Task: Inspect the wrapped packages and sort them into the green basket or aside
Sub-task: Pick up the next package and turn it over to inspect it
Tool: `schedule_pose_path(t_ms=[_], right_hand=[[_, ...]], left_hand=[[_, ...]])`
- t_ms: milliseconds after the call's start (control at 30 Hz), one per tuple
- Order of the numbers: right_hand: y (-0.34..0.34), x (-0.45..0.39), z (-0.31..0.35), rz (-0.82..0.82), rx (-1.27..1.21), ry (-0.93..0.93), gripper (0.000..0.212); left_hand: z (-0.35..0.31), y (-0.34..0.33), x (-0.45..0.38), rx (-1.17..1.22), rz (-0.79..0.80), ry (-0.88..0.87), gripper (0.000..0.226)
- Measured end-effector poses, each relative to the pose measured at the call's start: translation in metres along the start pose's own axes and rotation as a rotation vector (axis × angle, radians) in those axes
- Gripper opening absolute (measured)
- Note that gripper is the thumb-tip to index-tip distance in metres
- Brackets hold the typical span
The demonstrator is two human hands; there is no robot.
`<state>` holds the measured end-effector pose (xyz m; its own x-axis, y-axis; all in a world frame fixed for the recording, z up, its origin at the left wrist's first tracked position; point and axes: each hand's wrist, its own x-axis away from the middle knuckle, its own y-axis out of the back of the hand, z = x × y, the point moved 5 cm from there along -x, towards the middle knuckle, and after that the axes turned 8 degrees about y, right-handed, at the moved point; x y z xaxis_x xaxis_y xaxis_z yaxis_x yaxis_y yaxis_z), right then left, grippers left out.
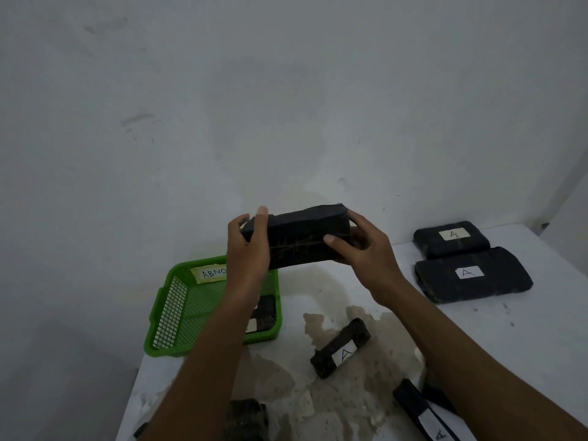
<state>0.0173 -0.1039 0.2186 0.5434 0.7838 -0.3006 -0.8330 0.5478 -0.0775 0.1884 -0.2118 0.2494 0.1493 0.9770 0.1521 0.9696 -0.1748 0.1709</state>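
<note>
A long black wrapped package [302, 237] is held in the air above the table, level with the wall, gripped at both ends. My left hand [249, 249] clasps its left end and my right hand [362, 253] clasps its right end. Below and to the left sits the green basket [165, 313] with a paper label reading "ABNO…"; a dark package [265, 313] lies inside it, partly hidden by my left forearm. Two black packages labelled "A" lie at the right, one at the back [450, 238] and one in front of it [472, 275].
A small black package marked "A" [340, 351] lies mid-table. Another labelled package [420, 412] sits near the front right, and a dark one [245, 418] at the front edge. The white table [525, 345] is stained brown in the middle. A wall stands close behind.
</note>
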Motion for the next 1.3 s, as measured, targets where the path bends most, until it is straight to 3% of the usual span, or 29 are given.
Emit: schedule_pose_path(t_ms=[133, 267, 433, 567, 733, 867, 1067, 1233, 1300], right_hand=[[-0.002, 0.0, 0.006, -0.021, 0.245, 0.2, 0.058], [-0.013, 0.001, 0.019, -0.054, 0.246, 0.337, 0.048], [-0.026, 0.007, 0.031, 0.0, -0.003, 0.269, 0.048], [-0.031, 0.013, 0.028, -0.05, -0.267, 0.143, 0.033], [-0.037, 0.017, 0.021, -0.099, -0.239, 0.103, 0.019], [-0.037, 0.017, 0.013, -0.123, -0.195, 0.03, 0.007], [-0.037, 0.017, 0.014, -0.096, -0.192, 0.009, 0.015], [-0.038, 0.016, 0.015, -0.097, -0.158, -0.029, 0.009], [-0.039, 0.019, 0.011, -0.084, -0.243, -0.11, 0.023]], left_hand=[[-0.02, -0.009, 0.015, -0.24, -0.002, -0.288, 0.059], [-0.024, -0.035, 0.027, -0.287, 0.217, -0.444, 0.048], [-0.013, -0.044, 0.025, -0.087, 0.262, -0.364, 0.04], [-0.007, -0.046, 0.026, -0.002, 0.239, -0.313, 0.035], [-0.003, -0.047, 0.033, 0.032, 0.228, -0.31, 0.041], [0.004, -0.048, 0.032, -0.015, 0.188, -0.295, 0.03], [0.005, -0.047, 0.031, -0.026, 0.174, -0.279, 0.027], [0.006, -0.046, 0.032, -0.014, 0.145, -0.298, 0.024], [0.005, -0.043, 0.034, 0.022, 0.119, -0.348, 0.032]])
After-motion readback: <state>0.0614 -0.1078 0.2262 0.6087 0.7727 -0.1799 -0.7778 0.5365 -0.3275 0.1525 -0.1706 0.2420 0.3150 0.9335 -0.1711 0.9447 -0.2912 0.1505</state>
